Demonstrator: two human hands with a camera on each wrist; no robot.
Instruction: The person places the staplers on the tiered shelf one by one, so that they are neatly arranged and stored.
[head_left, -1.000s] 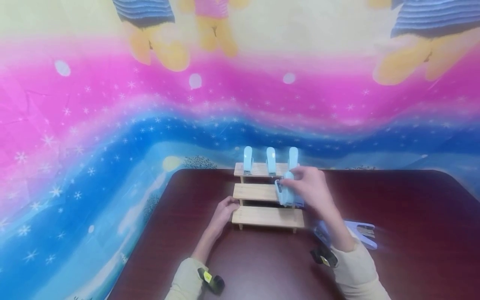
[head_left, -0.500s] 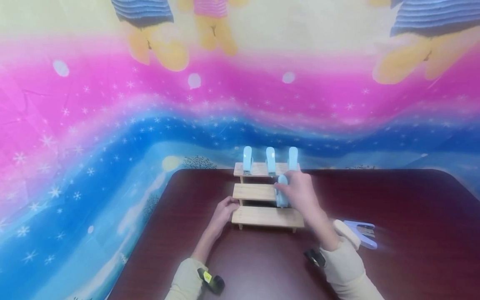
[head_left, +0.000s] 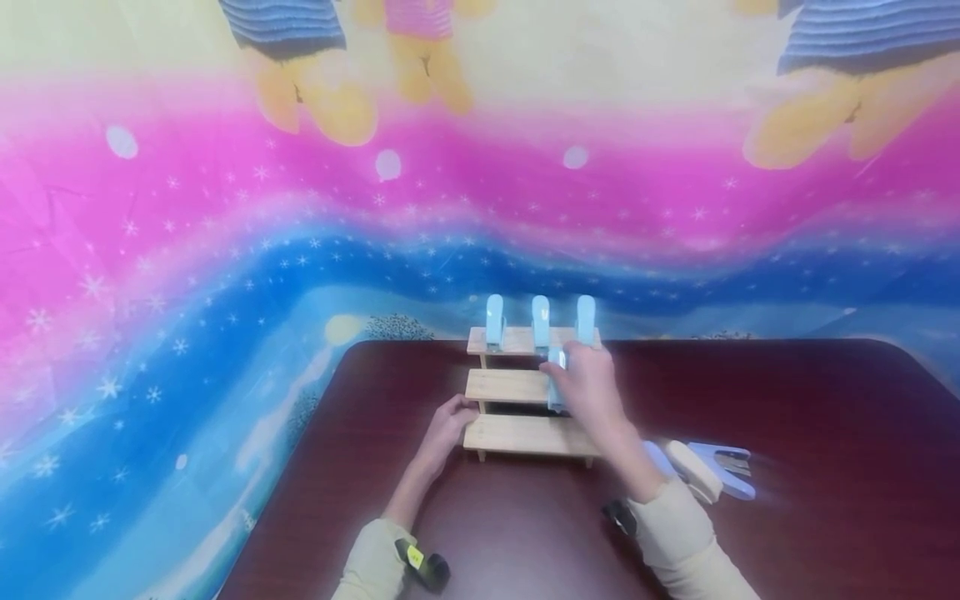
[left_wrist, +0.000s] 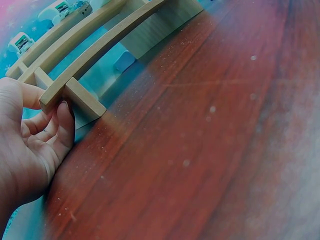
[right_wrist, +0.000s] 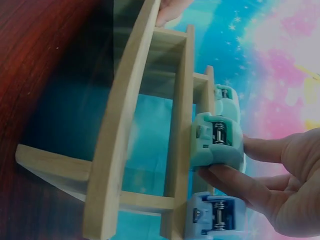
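My right hand (head_left: 594, 383) pinches a light-blue plastic clothes peg (head_left: 556, 392) between thumb and fingers at the middle step of a three-step wooden stand (head_left: 510, 386). In the right wrist view this peg (right_wrist: 217, 142), with its metal spring showing, sits upright against the board's edge; whether it is clamped there cannot be told. Beside it a bluish-purple peg (right_wrist: 215, 217) stands on the same board, hidden by the hand in the head view. My left hand (head_left: 452, 419) grips the stand's left end, its fingers around a board end (left_wrist: 50, 97) in the left wrist view.
Three light-blue pegs stand in a row on the top step, the middle peg (head_left: 541, 322) among them. Right of the stand a white peg (head_left: 694, 472) and a purple peg (head_left: 738, 483) lie on the dark red table (head_left: 825, 417). A patterned backdrop (head_left: 675, 192) hangs behind.
My right hand has moved left along the middle step with the light-blue peg, turning it upright and bringing it down to the board. My left hand has stayed on the stand.
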